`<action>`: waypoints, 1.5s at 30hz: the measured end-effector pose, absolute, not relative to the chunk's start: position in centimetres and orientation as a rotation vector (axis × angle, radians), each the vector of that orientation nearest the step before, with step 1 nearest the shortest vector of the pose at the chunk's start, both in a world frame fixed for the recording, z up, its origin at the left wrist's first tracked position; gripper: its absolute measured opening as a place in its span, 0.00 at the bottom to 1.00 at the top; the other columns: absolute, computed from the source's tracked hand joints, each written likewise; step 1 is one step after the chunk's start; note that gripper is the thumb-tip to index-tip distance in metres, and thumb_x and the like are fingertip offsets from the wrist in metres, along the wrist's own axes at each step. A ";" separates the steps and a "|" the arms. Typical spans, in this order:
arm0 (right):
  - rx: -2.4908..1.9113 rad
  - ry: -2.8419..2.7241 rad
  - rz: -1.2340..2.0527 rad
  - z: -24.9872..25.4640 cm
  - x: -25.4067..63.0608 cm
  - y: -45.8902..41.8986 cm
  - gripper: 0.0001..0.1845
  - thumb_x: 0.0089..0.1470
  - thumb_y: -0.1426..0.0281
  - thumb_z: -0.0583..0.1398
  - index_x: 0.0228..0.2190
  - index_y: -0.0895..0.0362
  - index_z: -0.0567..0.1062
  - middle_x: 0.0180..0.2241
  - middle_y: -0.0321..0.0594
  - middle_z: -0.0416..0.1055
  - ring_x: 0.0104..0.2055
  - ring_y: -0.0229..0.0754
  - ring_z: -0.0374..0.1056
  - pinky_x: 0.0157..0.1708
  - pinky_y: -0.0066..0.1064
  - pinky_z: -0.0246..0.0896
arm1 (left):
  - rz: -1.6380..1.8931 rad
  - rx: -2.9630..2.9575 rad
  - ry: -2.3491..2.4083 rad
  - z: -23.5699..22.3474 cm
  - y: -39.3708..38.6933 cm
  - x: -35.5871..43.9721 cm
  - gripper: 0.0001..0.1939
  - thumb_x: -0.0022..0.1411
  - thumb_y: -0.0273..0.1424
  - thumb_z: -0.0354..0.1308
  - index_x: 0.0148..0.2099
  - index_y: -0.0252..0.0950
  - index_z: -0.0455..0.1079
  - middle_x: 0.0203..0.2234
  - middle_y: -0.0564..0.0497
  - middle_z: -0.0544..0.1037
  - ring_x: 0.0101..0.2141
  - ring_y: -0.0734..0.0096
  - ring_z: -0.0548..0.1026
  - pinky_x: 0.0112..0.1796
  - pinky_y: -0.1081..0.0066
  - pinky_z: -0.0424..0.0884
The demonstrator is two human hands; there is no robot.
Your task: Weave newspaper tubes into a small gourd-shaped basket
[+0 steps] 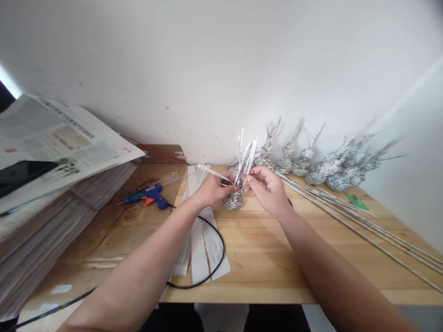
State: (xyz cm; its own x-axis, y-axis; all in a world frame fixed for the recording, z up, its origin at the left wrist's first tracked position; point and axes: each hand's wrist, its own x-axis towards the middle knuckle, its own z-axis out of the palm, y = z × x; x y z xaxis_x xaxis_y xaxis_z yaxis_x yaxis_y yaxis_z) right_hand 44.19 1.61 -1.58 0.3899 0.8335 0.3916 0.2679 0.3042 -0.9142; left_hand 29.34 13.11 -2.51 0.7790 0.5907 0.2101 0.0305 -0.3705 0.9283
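A small woven piece of rolled newspaper tubes [234, 199] stands on the wooden table [263, 258], with its loose tube ends [246, 154] sticking up. My left hand [212, 188] is closed in a pinch on one thin paper tube [212, 173] that points left and up, right beside the piece. My right hand [268, 190] is closed too, pinching the upright tube ends from the right.
A blue glue gun [150, 195] with a black cable [211, 258] lies on brown cardboard [114, 230] at left, beside a tall newspaper stack [51, 184]. Paper strips [204, 244] lie under my left forearm. Several finished woven pieces [321, 168] line the wall; long paper tubes [363, 226] lie at right.
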 end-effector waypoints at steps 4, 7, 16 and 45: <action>-1.199 -1.174 0.461 -1.5 44.2 1.4 0.19 0.56 0.51 0.67 0.32 0.55 0.75 0.30 0.38 0.78 0.26 0.36 0.72 0.24 0.27 0.66 | 0.668 1.861 0.514 -2.6 12.9 29.5 0.09 0.51 0.33 0.67 0.33 0.32 0.76 0.24 0.52 0.77 0.26 0.72 0.72 0.30 0.72 0.66; -1.196 -1.193 0.458 -1.6 44.4 1.3 0.21 0.58 0.49 0.65 0.31 0.56 0.79 0.27 0.38 0.78 0.26 0.36 0.71 0.24 0.26 0.65 | 0.713 1.874 0.569 -2.6 12.9 29.5 0.10 0.51 0.33 0.66 0.33 0.32 0.76 0.23 0.52 0.75 0.25 0.73 0.69 0.28 0.73 0.64; -1.210 -1.121 0.651 -2.1 44.9 1.7 0.29 0.56 0.44 0.64 0.23 0.57 0.79 0.24 0.41 0.77 0.24 0.36 0.71 0.22 0.26 0.64 | 0.784 1.892 0.579 -2.5 12.9 29.5 0.08 0.51 0.33 0.66 0.32 0.33 0.76 0.24 0.52 0.76 0.27 0.72 0.70 0.30 0.73 0.67; -1.356 -1.290 0.426 -2.1 45.2 1.2 0.17 0.62 0.58 0.63 0.46 0.56 0.82 0.36 0.42 0.82 0.33 0.41 0.78 0.35 0.34 0.77 | 0.816 1.827 0.641 -2.8 13.6 29.4 0.11 0.51 0.38 0.67 0.31 0.34 0.77 0.24 0.52 0.76 0.27 0.70 0.70 0.31 0.71 0.65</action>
